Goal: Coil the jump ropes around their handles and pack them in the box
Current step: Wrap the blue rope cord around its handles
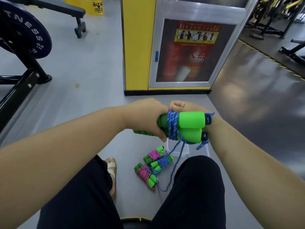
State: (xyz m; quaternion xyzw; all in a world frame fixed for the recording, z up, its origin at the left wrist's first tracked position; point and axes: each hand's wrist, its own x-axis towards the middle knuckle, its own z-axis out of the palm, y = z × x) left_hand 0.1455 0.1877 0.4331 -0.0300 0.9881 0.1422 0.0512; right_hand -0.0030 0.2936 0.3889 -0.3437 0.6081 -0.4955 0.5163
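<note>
Left ends of the green handles [189, 124] covered by the gripping left hand [145, 119]. Mostly hidden behind these handles: the right hand [179, 105], only curled knuckles showing. Cannot tell whether pinching the blue rope [172, 123] or not. Lower, just a small part of the clear box [186, 152] visible, the rest behind handles and right knee [198, 171]. Cut off at the left edge: the weight plate [24, 33], lettering incomplete. Blurred beyond reading: the small print on the far red poster [196, 35].
</note>
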